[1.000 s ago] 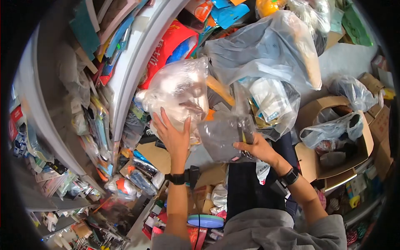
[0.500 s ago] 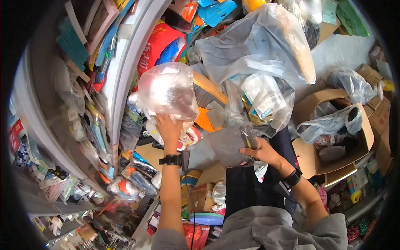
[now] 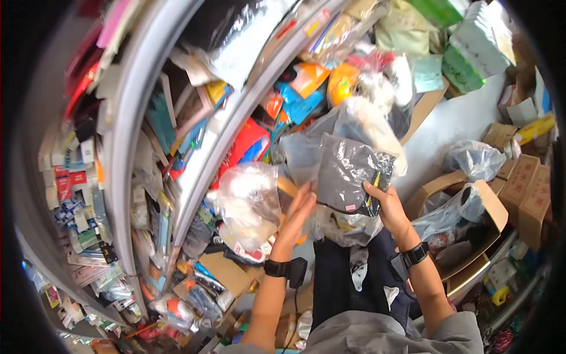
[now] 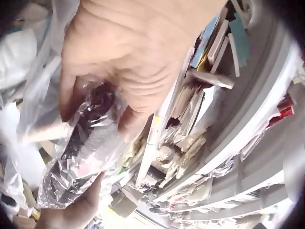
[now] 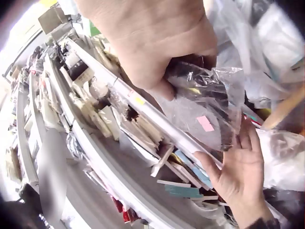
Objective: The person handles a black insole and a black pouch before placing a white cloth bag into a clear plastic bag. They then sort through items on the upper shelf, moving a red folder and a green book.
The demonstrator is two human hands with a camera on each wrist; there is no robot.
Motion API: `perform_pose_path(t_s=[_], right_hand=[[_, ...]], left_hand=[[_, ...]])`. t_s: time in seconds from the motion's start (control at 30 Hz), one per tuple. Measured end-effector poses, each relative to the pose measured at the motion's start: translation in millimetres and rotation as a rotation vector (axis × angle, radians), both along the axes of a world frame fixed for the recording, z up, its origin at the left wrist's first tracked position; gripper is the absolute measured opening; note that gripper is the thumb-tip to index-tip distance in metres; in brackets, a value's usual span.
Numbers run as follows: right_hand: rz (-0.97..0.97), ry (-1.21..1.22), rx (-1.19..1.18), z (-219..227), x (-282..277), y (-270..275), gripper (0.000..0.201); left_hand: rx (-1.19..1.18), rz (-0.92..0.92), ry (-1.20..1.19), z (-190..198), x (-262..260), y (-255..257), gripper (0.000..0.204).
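With right hand (image 3: 394,212), pinches clear-wrapped dark packet (image 3: 348,177) at its 4 o'clock edge, thumb on top. With left hand (image 3: 296,216), holds fingers straight, thumb spread, by packet's 8 o'clock edge; cannot tell if touching. Shows puffy clear bag (image 3: 249,197) at packet's 9 o'clock, open carton (image 3: 494,207) at 4.

Grey shelf edges (image 3: 125,100), red bag (image 3: 239,150), open cardboard box (image 3: 494,207), printed brown carton (image 3: 523,189)

The packet (image 3: 345,174) is glossy, wrinkled plastic, the carton (image 3: 492,206) matt cardboard.
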State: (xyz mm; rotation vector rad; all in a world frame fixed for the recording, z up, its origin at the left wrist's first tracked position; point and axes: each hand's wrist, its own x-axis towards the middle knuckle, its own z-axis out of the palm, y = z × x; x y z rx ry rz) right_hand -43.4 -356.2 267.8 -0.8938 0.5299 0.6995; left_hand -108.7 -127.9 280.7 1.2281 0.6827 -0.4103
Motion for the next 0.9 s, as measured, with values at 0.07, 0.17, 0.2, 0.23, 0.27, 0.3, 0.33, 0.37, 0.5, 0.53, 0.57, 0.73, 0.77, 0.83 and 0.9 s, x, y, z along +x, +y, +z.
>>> perform_pose_path(t_s=[0.07, 0.17, 0.2, 0.23, 0.27, 0.3, 0.33, 0.37, 0.5, 0.53, 0.57, 0.73, 0.77, 0.83, 0.9], right_hand=[[0.044, -0.022, 0.025, 17, 21, -11, 0.024], [0.041, -0.098, 0.047, 32, 42, -28, 0.029], [0.029, -0.118, 0.051, 41, 49, -34, 0.029], [-0.007, -0.125, 0.072, 51, 54, -38, 0.033], [-0.041, -0.132, 0.095, 59, 60, -44, 0.036], [-0.037, -0.137, 0.134, 63, 64, -50, 0.042], [-0.05, -0.158, 0.147, 69, 67, -56, 0.044], [-0.062, -0.179, 0.16, 76, 70, -61, 0.045], [-0.002, -0.105, 0.136, 73, 71, -86, 0.046], [-0.007, -0.111, 0.14, 69, 71, -92, 0.046], [0.005, -0.135, 0.079, 67, 70, -98, 0.045], [-0.066, -0.234, 0.013, 75, 66, -124, 0.038], [-0.075, -0.239, -0.013, 76, 64, -128, 0.037], [-0.072, -0.252, 0.003, 82, 58, -135, 0.037], [-0.052, -0.262, 0.03, 85, 51, -140, 0.039]], left_hand=[[-0.264, 0.016, 0.107, 7, 25, -16, 0.059], [-0.218, 0.003, 0.052, 25, 58, -46, 0.048], [-0.177, 0.025, 0.081, 31, 67, -54, 0.045], [-0.157, 0.048, 0.066, 38, 75, -62, 0.043], [-0.15, 0.036, 0.048, 44, 82, -68, 0.043], [-0.131, 0.049, 0.015, 48, 88, -74, 0.042], [-0.112, 0.065, -0.016, 53, 92, -79, 0.042], [-0.106, 0.058, -0.029, 57, 96, -85, 0.042], [-0.051, 0.017, -0.039, 78, 111, -107, 0.042], [-0.013, -0.01, -0.017, 83, 114, -113, 0.042], [-0.011, -0.014, -0.022, 86, 117, -119, 0.042], [-0.123, -0.004, 0.051, 110, 124, -145, 0.042], [-0.123, -0.011, 0.048, 109, 124, -147, 0.042], [-0.234, -0.012, 0.079, 107, 124, -150, 0.045], [-0.217, -0.086, 0.092, 109, 123, -153, 0.046]])
